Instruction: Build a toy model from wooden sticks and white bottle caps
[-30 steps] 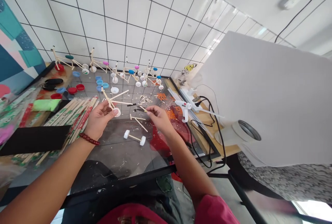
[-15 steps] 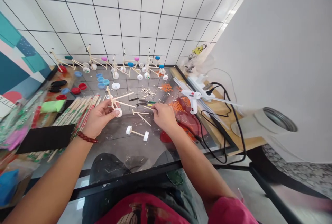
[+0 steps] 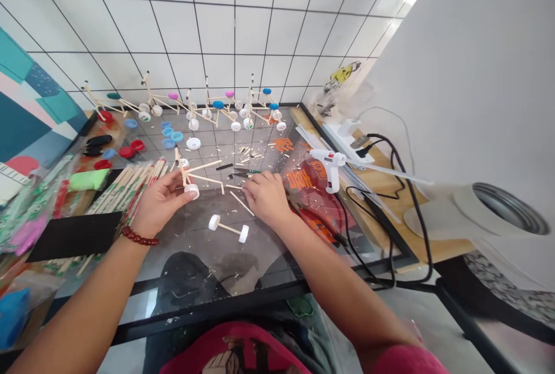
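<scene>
My left hand (image 3: 162, 200) is closed on a small frame of wooden sticks (image 3: 200, 176) with white wheels, at the left of the glass table. My right hand (image 3: 265, 196) is low over the table, its fingers pressed together at the end of a short wooden stick (image 3: 234, 187). Another loose stick (image 3: 241, 203) lies just below that one. Nearer to me rests an axle with two white wheels (image 3: 229, 228). Dark-bladed scissors (image 3: 243, 173) lie behind my right hand, partly hidden by it.
Finished stick tricycles (image 3: 219, 114) line the tiled wall. Bundled sticks (image 3: 124, 189), a black sheet (image 3: 76, 236) and bottle caps (image 3: 169, 137) are at the left. A white glue gun (image 3: 330, 167) and black cables (image 3: 418, 212) occupy the right side.
My right hand has shifted slightly left, and a short stick beside its fingers has moved with it. My left hand still holds the frame, now a little further left. The view has turned slightly.
</scene>
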